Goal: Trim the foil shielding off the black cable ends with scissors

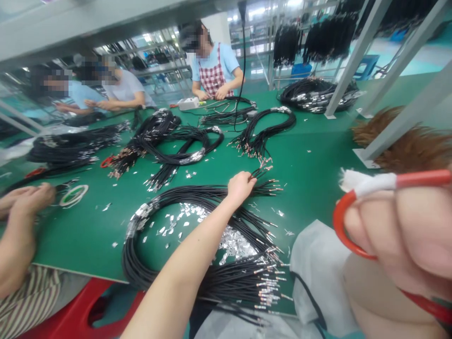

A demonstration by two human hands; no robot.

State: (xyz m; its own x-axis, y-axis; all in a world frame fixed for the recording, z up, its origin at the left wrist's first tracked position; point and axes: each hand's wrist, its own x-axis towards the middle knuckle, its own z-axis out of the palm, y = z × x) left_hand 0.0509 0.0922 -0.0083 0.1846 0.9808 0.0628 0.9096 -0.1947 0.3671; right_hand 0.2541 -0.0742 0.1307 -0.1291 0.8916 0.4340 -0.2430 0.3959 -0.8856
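My left hand reaches across the bench and is closed around a few black cables near their copper-coloured ends. Under that arm lies a large looped bundle of black cables, banded with silvery foil labels, its loose ends fanned out to the right. Close to the camera at the right, my right hand is wrapped around red-handled scissors. White wrapping covers part of the handle, and the blades cannot be made out. Small silvery scraps are scattered inside the loop.
More coiled cable bundles lie across the green bench. Grey metal posts rise at the right beside a brown bristly bundle. A co-worker's hands are at the left near a white-green ring. Other people sit opposite.
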